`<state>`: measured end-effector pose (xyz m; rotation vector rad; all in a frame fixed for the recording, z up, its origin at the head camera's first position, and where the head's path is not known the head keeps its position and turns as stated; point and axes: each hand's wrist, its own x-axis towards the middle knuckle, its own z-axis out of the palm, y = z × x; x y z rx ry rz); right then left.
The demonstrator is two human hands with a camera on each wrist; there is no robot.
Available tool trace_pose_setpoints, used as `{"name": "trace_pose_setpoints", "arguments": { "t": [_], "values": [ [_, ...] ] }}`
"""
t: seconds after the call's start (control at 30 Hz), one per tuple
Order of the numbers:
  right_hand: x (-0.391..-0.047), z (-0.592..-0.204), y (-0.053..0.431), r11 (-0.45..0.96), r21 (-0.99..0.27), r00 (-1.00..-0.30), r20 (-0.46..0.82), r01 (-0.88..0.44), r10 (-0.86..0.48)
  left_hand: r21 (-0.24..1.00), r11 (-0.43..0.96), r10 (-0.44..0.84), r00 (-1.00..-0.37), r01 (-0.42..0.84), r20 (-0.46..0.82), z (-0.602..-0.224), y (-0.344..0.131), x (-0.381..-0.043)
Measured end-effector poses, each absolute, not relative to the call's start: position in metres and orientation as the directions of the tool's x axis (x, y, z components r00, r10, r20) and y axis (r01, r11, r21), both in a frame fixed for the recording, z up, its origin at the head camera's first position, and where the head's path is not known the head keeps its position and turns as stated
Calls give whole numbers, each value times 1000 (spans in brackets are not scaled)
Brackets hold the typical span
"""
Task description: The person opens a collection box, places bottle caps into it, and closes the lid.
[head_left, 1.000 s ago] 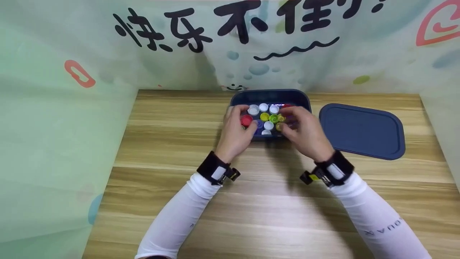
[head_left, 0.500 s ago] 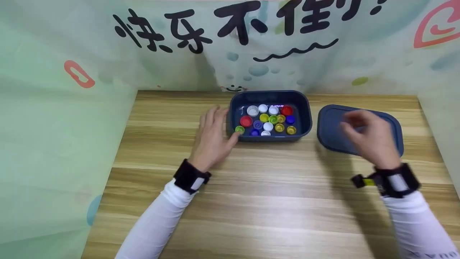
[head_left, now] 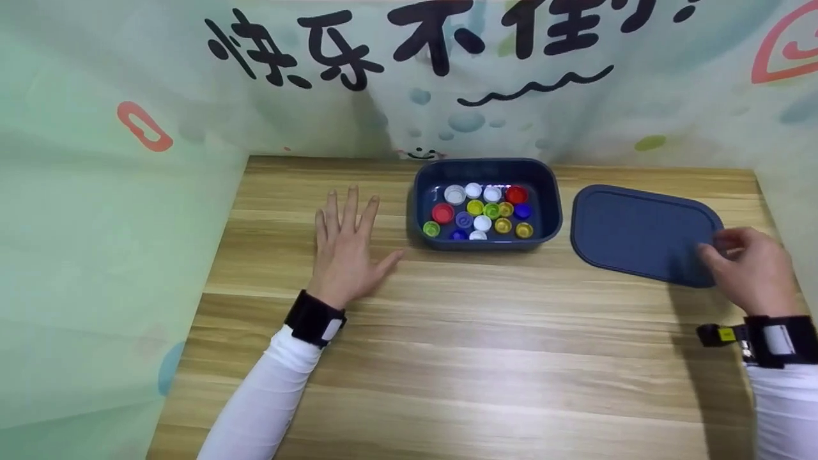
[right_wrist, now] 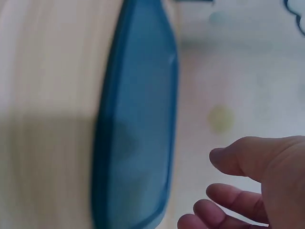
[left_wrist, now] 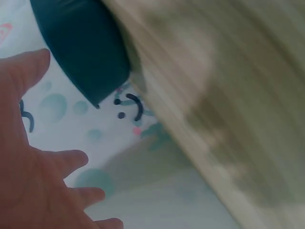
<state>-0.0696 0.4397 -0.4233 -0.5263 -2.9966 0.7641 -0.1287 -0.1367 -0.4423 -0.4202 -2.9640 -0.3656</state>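
My left hand (head_left: pixel 345 259) is spread flat over the table to the left of a dark blue box (head_left: pixel 422 172), fingers straight and apart, holding nothing. Inside the box lie several small round bottle caps (head_left: pixel 482 223) in white, red, yellow, green, blue and gold. In the left wrist view the box wall (left_wrist: pixel 86 47) stands beyond my thumb. Over the right end of the flat blue lid (head_left: pixel 645 233) hovers my right hand (head_left: pixel 754 265), its fingers loosely bent. The right wrist view has a gap between those fingers and the lid (right_wrist: pixel 143 124).
A wood-grain table (head_left: pixel 486 358) bears everything. Behind it hangs a pale printed cloth (head_left: pixel 358 121) with black characters, close to the box's far side. More cloth (head_left: pixel 83 255) bounds the left side. The lid lies just right of the box.
Both hands have come out of the box, the left moving left with fingers spreading, the right moving across the lid to its right end. The caps now lie uncovered in the box.
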Motion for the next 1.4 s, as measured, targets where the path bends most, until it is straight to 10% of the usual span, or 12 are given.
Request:
{"name": "trace_pose_setpoints", "arguments": {
  "t": [0.4, 1.4],
  "values": [
    [-63, -452, 475, 859, -304, -909, -212, 411, 359, 204, 947, 237, -968, 249, 82, -460, -146, -125],
    [-17, -457, 458, 871, -401, -958, -153, 283, 241, 200, 946, 247, -967, 255, 62, -459, -140, -115]
  ]
}}
